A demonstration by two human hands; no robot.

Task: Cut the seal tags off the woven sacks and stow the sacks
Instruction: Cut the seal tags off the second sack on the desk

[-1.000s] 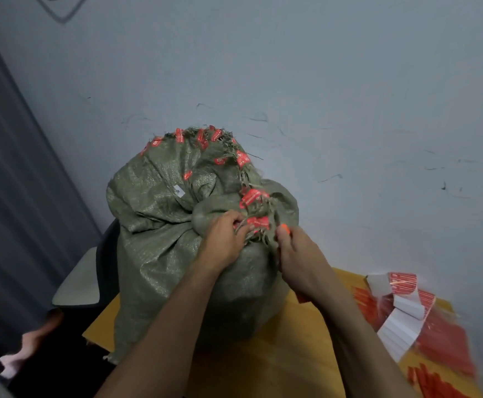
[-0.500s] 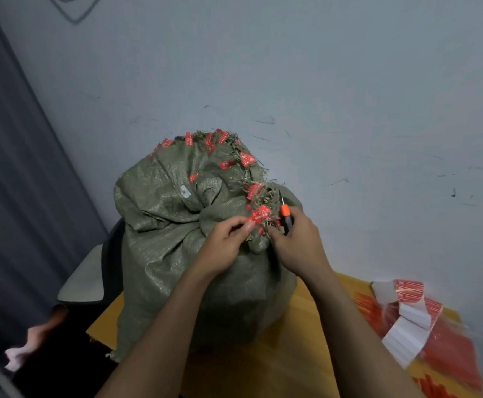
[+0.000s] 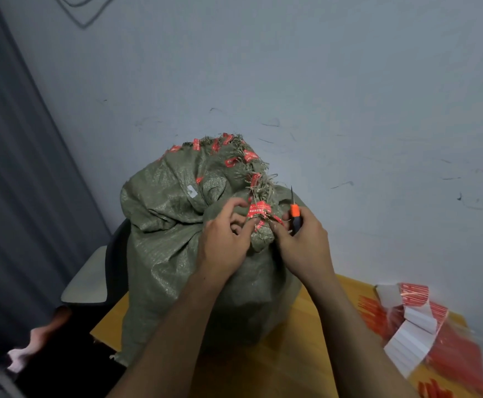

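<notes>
A green woven sack (image 3: 177,254) stands upright and bulging on the far left corner of a yellow wooden table (image 3: 306,354), its back close to a pale grey wall (image 3: 349,96); its mouth is bunched into a frayed ridge that runs up over the top, and many red tags are strung along that ridge.

The left hand (image 3: 223,239) sits on the sack's gathered neck with its fingers curled; thumb and fingertips pinch a red seal tag (image 3: 259,209) at the lower end of the frayed edge.

The right hand (image 3: 303,242) lies just beside it, on the other side of the same tag; it grips a small cutter (image 3: 295,214) with an orange and black handle, the thin dark blade pointing straight up and clear of the tag; the fingertips of this hand also touch the frayed strands under the tag.

The two hands are close together, with only the tag and the tuft of strands between them.

On the right part of the table lies a clear plastic bag (image 3: 464,354) of red strips, blurred; a folded strip of white labels (image 3: 412,331) rests across it; to the left of the table the back of a dark chair (image 3: 114,254) shows behind the sack, and a grey curtain (image 3: 13,168) hangs further left.
</notes>
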